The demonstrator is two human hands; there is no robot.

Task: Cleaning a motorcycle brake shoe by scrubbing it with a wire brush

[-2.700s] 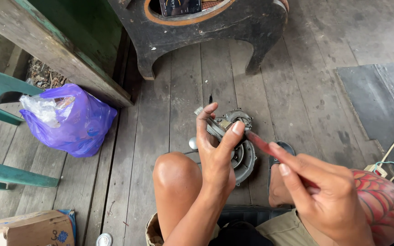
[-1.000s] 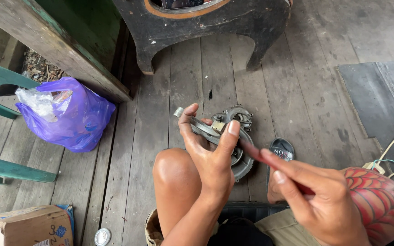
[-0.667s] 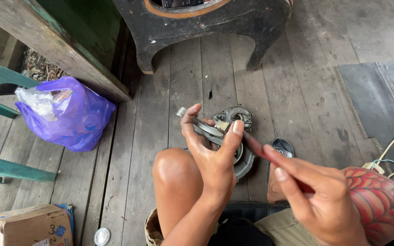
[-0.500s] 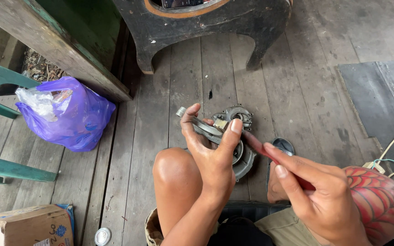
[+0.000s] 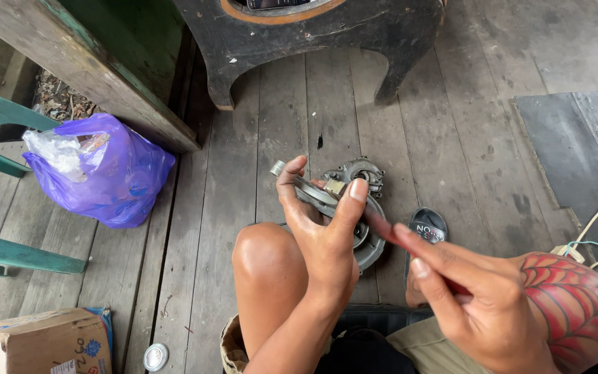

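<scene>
Grimy round metal motor part (image 5: 354,208); red-handled tool (image 5: 389,232)

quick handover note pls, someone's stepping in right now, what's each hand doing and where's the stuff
Left hand: raised over the left knee, thumb and fingers clamped on a grey metal part with a curved band.
Right hand: gripping a slim red-handled tool, its front end reaching behind the left fingers towards the part; the tip is hidden.
On the plank floor: a round metal assembly lies just beyond the hands, with a dark sandal beside it.
Done: the part is lifted and steadied.
Left: the tool work on it looks unfinished; I can't tell how far along it is.
</scene>
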